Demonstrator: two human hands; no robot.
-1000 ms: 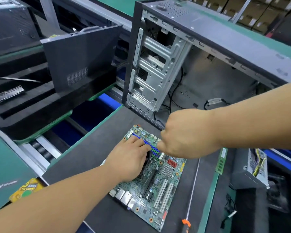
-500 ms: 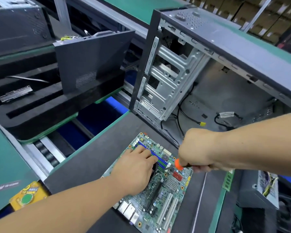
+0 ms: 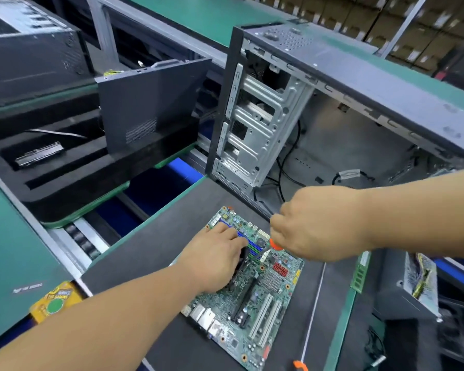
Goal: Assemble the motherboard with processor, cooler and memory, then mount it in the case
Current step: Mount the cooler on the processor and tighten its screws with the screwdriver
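Observation:
A green motherboard (image 3: 265, 298) lies flat on the dark mat (image 3: 156, 250) in front of me. My left hand (image 3: 214, 261) rests on the black cooler in the board's middle, hiding most of it, fingers reaching to the blue and green memory slots (image 3: 253, 247). My right hand (image 3: 311, 226) hovers over the board's far right corner and grips a tool with an orange handle (image 3: 275, 244); only a bit of orange shows below the fist. The open grey case (image 3: 359, 84) lies on its side just behind the board.
A green memory stick (image 3: 360, 271) lies at the mat's right edge beside a power supply (image 3: 410, 285). A second orange tool tip (image 3: 300, 366) shows at the bottom. Black foam trays (image 3: 65, 167) and a dark side panel (image 3: 150, 108) stand to the left past a roller conveyor.
My right hand has lifted slightly from the memory slots and now shows an orange-handled tool in its grip. The left hand stays on the cooler.

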